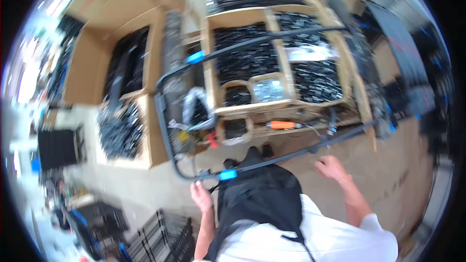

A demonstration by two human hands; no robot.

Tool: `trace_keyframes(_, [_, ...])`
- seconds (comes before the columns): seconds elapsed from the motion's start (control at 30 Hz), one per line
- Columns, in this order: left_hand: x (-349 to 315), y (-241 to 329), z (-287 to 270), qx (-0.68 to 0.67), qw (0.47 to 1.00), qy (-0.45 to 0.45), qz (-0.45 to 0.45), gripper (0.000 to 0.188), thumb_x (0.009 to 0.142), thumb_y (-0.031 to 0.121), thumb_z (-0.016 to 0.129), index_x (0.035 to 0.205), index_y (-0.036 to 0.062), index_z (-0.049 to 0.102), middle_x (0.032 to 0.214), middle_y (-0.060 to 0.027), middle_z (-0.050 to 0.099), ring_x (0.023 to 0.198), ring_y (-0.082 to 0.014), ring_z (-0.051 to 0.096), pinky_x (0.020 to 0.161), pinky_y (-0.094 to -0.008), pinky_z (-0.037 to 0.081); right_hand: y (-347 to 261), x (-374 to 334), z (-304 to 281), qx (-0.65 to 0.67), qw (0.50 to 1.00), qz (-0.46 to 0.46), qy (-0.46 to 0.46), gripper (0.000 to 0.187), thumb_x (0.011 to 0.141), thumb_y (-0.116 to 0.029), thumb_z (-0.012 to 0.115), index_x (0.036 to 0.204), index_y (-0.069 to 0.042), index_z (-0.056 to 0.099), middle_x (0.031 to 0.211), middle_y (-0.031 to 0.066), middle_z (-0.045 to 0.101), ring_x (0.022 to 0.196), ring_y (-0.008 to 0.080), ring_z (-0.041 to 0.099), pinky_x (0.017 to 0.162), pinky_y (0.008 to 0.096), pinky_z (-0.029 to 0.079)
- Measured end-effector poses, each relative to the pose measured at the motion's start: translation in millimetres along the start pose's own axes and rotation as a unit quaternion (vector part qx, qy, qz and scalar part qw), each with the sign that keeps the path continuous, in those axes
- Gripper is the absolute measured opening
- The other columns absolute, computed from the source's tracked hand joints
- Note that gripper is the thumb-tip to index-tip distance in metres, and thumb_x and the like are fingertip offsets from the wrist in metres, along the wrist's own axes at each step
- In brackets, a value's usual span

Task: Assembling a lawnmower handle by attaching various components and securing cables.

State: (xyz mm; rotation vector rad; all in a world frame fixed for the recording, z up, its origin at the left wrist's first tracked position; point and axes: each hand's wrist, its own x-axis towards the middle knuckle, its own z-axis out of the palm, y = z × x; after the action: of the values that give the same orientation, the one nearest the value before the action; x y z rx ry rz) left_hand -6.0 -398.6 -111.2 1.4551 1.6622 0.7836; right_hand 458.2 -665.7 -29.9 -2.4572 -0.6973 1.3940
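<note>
A large dark tubular frame (166,125) with rounded corners and blue pieces of tape lies across the boxes in front of me. At its near left corner, my left hand (202,198) is closed, with the fingertips pinching the tube. My right hand (333,168) is curled closed just below the frame's near rail, apart from it; whether anything small is in those fingers is hidden. An orange-handled tool (281,124) lies on the bench between the two rails. Motion blur softens the picture.
Open cardboard boxes of small black parts (245,53) stand beyond, with small trays (236,128) nearer. To the left are a tall carton (87,68) and a box of dark pieces (120,131). Black crates (167,237) sit at lower left. A wooden strip (361,94) runs along the right.
</note>
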Motion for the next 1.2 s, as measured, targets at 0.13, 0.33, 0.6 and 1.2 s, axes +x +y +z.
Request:
trace_keyframes(0.13, [3.4,32.6,23.9,0.006,0.999,-0.003,0.042,0.024,0.114,0.021,0.058,0.105,-0.0003,0.064,0.091,0.0012,0.055,0.086,-0.0116,0.047,0.076,-0.0302,0.045,-72.5,-20.5,-12.2,0.115,0.99,-0.071,-0.046,0.033,0.1,-0.031,0.065,0.095,-0.002,0.08,0.081,0.0094,0.078,0.075,0.0189,0.076,0.071,0.0366,0.058])
trace_keyframes(0.33, [3.0,5.8,-1.1,-0.088,0.996,-0.008,-0.028,0.023,0.112,0.023,0.061,0.114,0.0028,0.071,0.081,0.0079,0.049,0.069,-0.0039,0.042,0.058,-0.0253,0.035,-91.4,5.8,25.1,-0.044,0.972,-0.108,-0.202,0.031,0.101,-0.029,0.066,0.105,-0.002,0.078,0.088,0.0141,0.079,0.083,0.0243,0.076,0.078,0.0398,0.059])
trace_keyframes(0.6, [-9.1,45.7,2.7,0.186,0.969,0.085,0.138,0.024,0.108,0.019,0.064,0.115,-0.0031,0.067,0.096,-0.0202,0.067,0.088,-0.0353,0.065,0.085,-0.0463,0.053,-63.1,81.1,125.6,-0.065,0.988,-0.112,-0.087,0.03,0.103,-0.035,0.065,0.105,-0.007,0.074,0.095,0.0126,0.077,0.091,0.0294,0.074,0.083,0.044,0.056])
trace_keyframes(1.2, [19.9,39.2,-111.3,0.123,0.974,-0.142,-0.123,0.032,0.112,0.025,0.058,0.12,-0.0024,0.072,0.098,-0.0117,0.077,0.094,-0.0166,0.073,0.084,-0.0328,0.058,-273.1,158.5,304.3,0.023,0.909,-0.385,0.159,0.08,0.086,-0.016,0.08,0.157,-0.003,0.045,0.162,0.0287,0.041,0.141,0.0503,0.048,0.117,0.055,0.045])
